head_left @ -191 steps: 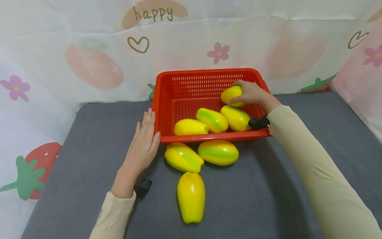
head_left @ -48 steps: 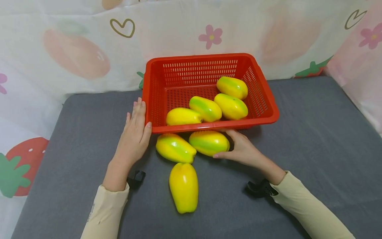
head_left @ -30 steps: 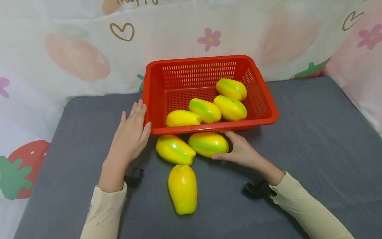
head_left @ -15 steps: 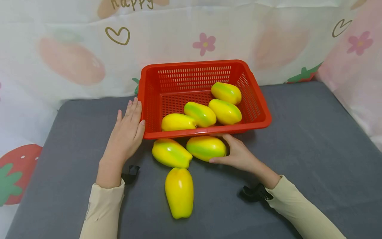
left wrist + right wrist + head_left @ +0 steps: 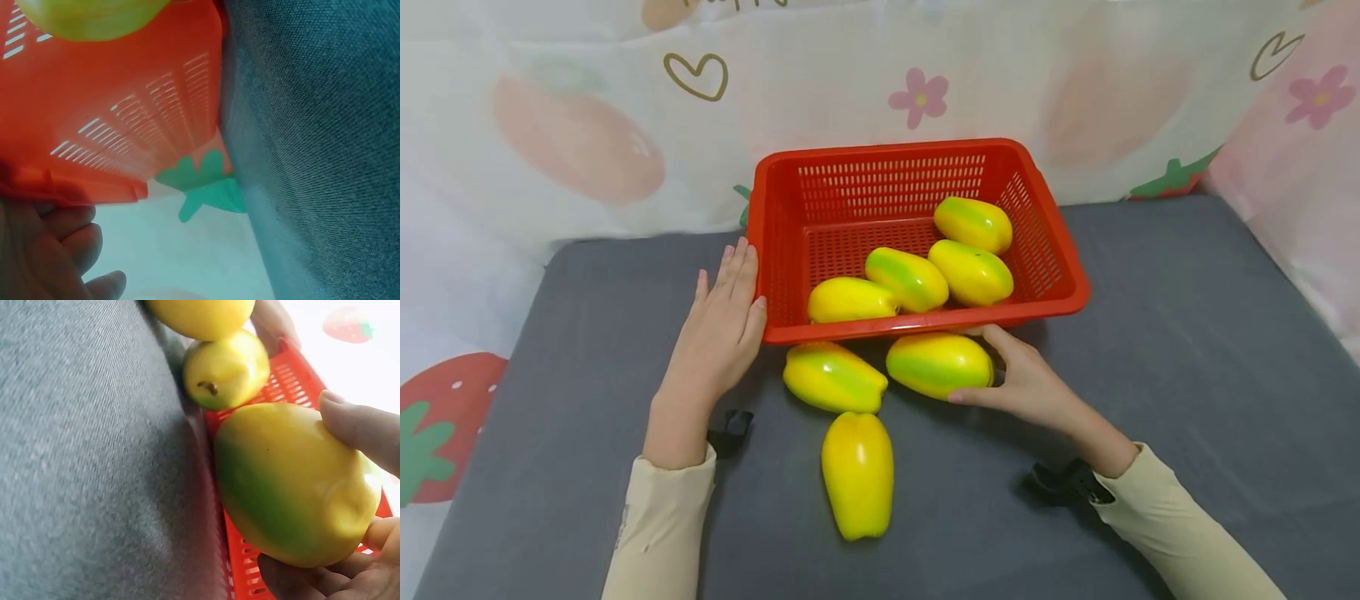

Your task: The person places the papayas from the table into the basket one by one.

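Note:
A red plastic basket (image 5: 880, 152) stands at the back of the table, with several yellow-green papayas (image 5: 973, 273) inside. My left hand (image 5: 715, 333) lies with straight fingers along the basket's left side. In front of the basket, my right hand (image 5: 1030, 379) grips a papaya (image 5: 938, 365) by its right end, thumb on the near side; its other fingers are partly hidden behind the fruit. The right wrist view shows the thumb (image 5: 356, 428) and fingers around this papaya (image 5: 294, 481). A second papaya (image 5: 835, 377) lies to its left, with a small gap between them.
One more papaya (image 5: 857, 475) lies nearer on the grey tablecloth (image 5: 970, 517), its far end by the second papaya. A printed curtain (image 5: 820, 75) hangs right behind the basket.
My right hand has let go of a papaya in the basket and come to one in front, which has now shifted slightly right, away from its neighbour. My left hand stays at the basket.

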